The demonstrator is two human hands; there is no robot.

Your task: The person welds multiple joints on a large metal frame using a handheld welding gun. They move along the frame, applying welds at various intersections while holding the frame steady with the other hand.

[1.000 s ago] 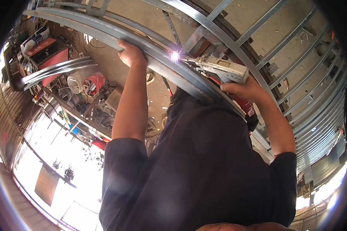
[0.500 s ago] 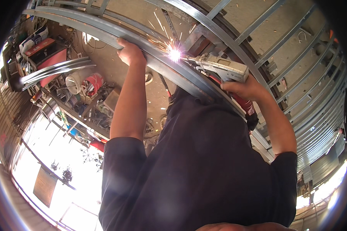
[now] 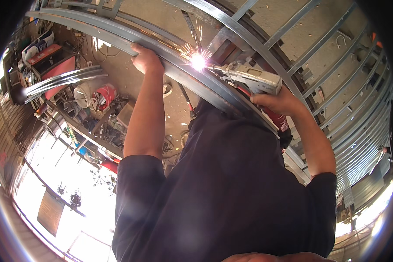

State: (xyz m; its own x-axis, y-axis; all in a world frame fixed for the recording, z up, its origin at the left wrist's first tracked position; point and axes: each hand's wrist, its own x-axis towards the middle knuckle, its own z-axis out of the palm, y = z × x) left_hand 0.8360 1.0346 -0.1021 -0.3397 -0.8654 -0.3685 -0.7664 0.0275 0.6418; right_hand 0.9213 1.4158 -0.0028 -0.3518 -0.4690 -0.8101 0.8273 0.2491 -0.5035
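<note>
My right hand (image 3: 278, 104) is wrapped round the handle of a grey, pistol-shaped welding gun (image 3: 256, 79). The nozzle points left, and a bright white-violet glow (image 3: 199, 63) with orange sparks flares at its tip, on the edge of the metal. The glare hides the exact contact spot. My left hand (image 3: 147, 61) grips a long grey metal bar (image 3: 185, 79), fingers over its far edge and up-left of the glow. The bar runs slantwise from the upper left down to my waist, alongside other long bars.
A large barred metal frame (image 3: 288, 75) fills the right side. At left stand a red-and-black machine (image 3: 46, 54), a bundle of shiny metal strips (image 3: 65, 79), a white bucket (image 3: 81, 95), a red bucket (image 3: 107, 94) and a cluttered bench. A red-handled tool (image 3: 190, 106) shows beyond my clothing.
The glow stays at nearly the same spot while its sparks have changed shape and shortened. My left hand has shifted very slightly left; my right hand holds its place.
</note>
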